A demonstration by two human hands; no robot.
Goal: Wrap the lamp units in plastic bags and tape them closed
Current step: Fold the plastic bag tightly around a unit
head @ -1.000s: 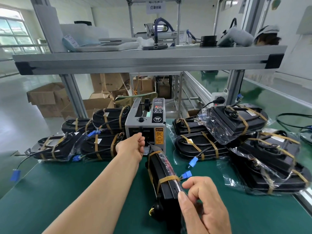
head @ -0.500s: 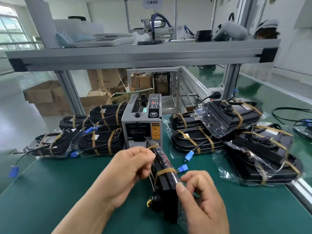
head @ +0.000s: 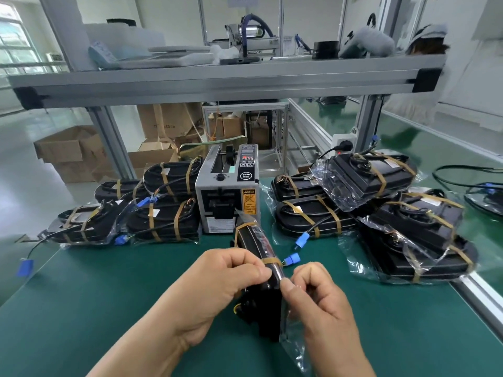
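A black lamp unit (head: 255,240) in a clear plastic bag stands on edge on the green table, just in front of the grey tape dispenser (head: 227,191). One brown tape band (head: 270,261) circles its middle. My left hand (head: 217,284) has its fingers curled against the unit's left side at that band. My right hand (head: 318,297) pinches the bag's edge on the right side. A loose flap of the plastic bag (head: 295,346) hangs below my right hand. A blue connector (head: 292,259) sticks out to the right of the unit.
Taped, bagged lamp units lie piled on the left (head: 163,219) and on the right (head: 394,213) of the dispenser. A metal shelf frame (head: 217,83) spans overhead. Cardboard boxes (head: 70,153) stand on the floor beyond. The table's metal edge (head: 479,292) runs along the right.
My left hand has come back from the tape dispenser's outlet to the lamp unit's side. My right hand kept its hold on the bag edge.
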